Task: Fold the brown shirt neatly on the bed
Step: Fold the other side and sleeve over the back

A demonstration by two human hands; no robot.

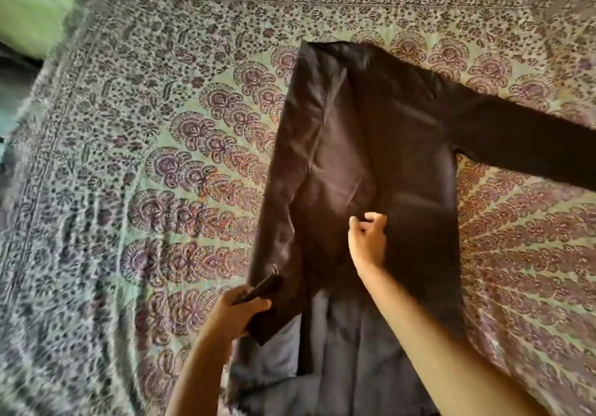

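1. Brown and lightly creased, the shirt (pixel 371 132) is lying flat on a bed covered by a paisley-printed bedspread (pixel 145 125). Its collar end is pointing away from the person and its hem end is nearest them.
2. The left hand (pixel 238 309) is gripping the cuff (pixel 264 290) of one sleeve (pixel 290 164), with fingers curled round the dark fabric. From that grip the sleeve is running up and away along the shirt's edge, folded in over the body.
3. The right hand (pixel 367 241) is hovering over the middle of the shirt, just above and to the right of the gripped cuff. Its thumb and fingers are curling toward each other, and whether they are pinching any cloth cannot be told.
4. The other sleeve (pixel 522 145) is stretching out flat, well apart from both hands, toward the right edge of the view.
5. Below the gripped cuff and between the two forearms, a paler grey stretch of the shirt's lower part (pixel 338 351) is showing.
6. Far up and to the left of the grip, past the bedspread's corner, a blurred green surface (pixel 29 19) is showing.
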